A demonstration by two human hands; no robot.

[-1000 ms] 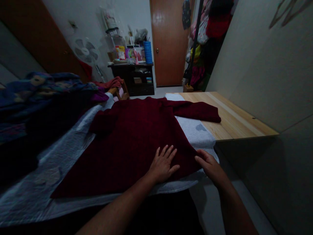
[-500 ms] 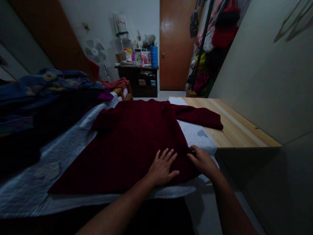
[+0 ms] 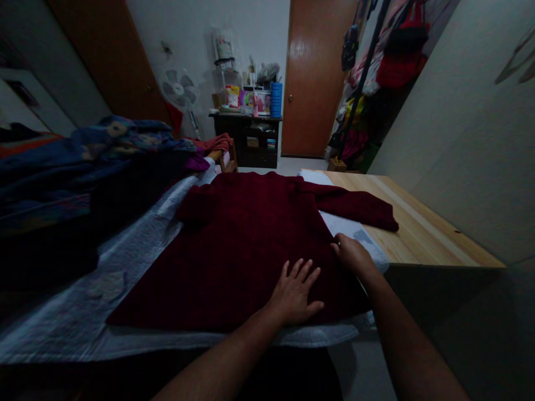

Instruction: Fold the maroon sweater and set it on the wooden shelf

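A dark red long-sleeved garment (image 3: pixel 246 250) lies spread out before me on a pale blue-white cloth (image 3: pixel 234 338). One sleeve reaches right onto a wooden board; the left sleeve looks folded in. Flat on the garment's lower right part rests my left hand (image 3: pixel 295 294), fingers spread. My right hand (image 3: pixel 353 255) pinches the garment's right side edge, thumb and fingers closed on the fabric.
A heap of dark and blue patterned clothes (image 3: pixel 96 184) lies at the left. The light wooden board (image 3: pixel 422 223) extends right beside a pale panel (image 3: pixel 455 150). Farther back stand a fan (image 3: pixel 179 86), a dark cabinet (image 3: pixel 246 145) and a brown door (image 3: pixel 309 83).
The view has turned slightly left, so everything sits farther right. My right hand has moved up along the garment's side edge and now grips it. My left hand stays flat on the fabric.
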